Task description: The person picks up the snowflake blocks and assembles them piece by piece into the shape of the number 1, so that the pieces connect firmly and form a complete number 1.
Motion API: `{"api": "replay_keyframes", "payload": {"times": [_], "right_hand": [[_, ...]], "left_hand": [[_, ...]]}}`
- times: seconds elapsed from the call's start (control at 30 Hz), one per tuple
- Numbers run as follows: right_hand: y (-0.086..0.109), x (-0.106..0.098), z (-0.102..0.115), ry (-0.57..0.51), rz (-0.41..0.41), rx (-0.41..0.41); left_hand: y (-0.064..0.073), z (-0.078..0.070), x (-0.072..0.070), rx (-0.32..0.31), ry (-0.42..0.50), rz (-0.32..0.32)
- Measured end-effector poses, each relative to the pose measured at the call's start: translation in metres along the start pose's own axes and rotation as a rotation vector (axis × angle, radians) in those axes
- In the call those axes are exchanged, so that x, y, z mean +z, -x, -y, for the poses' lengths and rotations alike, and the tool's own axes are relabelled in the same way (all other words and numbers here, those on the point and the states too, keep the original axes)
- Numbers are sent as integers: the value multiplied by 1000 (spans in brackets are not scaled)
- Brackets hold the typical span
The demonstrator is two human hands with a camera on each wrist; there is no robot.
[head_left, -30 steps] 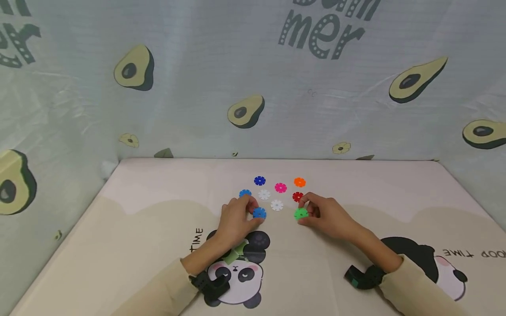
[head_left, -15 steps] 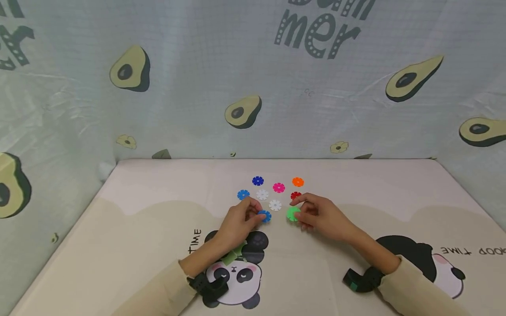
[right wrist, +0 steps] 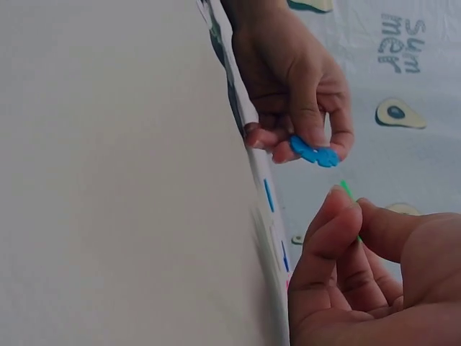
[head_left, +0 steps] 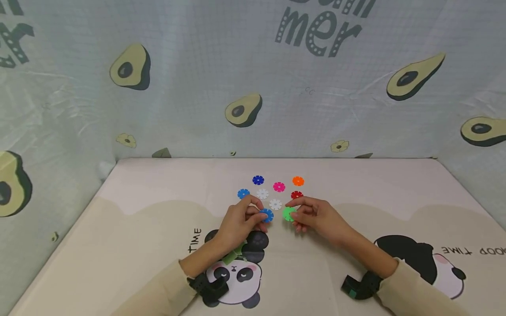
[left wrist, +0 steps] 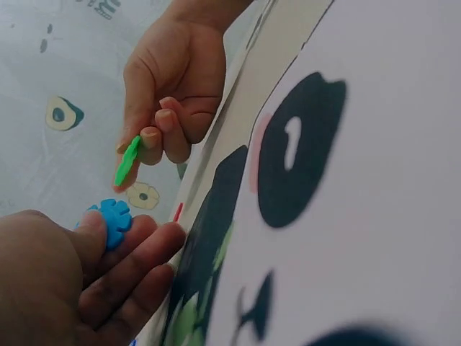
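My left hand (head_left: 241,221) pinches a blue notched plastic disc (head_left: 267,215) between thumb and fingers; the left wrist view shows the thumb lying on this blue disc (left wrist: 115,222). Facing it, my right hand (head_left: 319,218) pinches a green notched disc (head_left: 288,213) by its edge, and in the right wrist view that green disc (right wrist: 347,193) is seen nearly edge-on. Both discs are held above the table, close together with a small gap between them. Just beyond the hands lie a white disc (head_left: 275,204) and a red disc (head_left: 297,194), the red one partly covered by the right hand.
More flat notched discs lie on the cloth behind: a light blue disc (head_left: 243,193), another white disc (head_left: 262,193), a dark blue disc (head_left: 258,180), a pink disc (head_left: 279,187) and an orange disc (head_left: 298,181). The tablecloth (head_left: 150,245) has printed pandas. A patterned curtain (head_left: 189,79) hangs behind.
Both hands have come closer together: the blue disc has moved right and the green disc left. The right hand has changed its hold, with the green disc turned between thumb and fingers.
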State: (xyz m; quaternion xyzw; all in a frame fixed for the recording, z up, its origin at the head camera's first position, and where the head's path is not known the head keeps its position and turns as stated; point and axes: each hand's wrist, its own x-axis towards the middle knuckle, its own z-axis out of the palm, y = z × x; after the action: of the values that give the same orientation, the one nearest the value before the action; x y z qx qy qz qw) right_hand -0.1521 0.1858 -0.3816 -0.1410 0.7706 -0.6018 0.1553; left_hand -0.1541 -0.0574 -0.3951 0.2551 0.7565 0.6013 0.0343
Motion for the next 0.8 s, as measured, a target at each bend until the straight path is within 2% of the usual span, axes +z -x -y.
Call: {"api": "replay_keyframes", "payload": {"times": [0.1,0.23,0.6,0.8], "right_hand": [[0,2,-1,-28,11,12],[2,5,-1,-56,24,17],[2,7,-2,-141,55,42],[3,10,-3,-176,79,53]], "left_hand": [[1,-1,2,2,-46,9],[2,-2,4,-1,-65,18],[3,0,6,57,-72,18],[3,-1,6,45,-38,35]]}}
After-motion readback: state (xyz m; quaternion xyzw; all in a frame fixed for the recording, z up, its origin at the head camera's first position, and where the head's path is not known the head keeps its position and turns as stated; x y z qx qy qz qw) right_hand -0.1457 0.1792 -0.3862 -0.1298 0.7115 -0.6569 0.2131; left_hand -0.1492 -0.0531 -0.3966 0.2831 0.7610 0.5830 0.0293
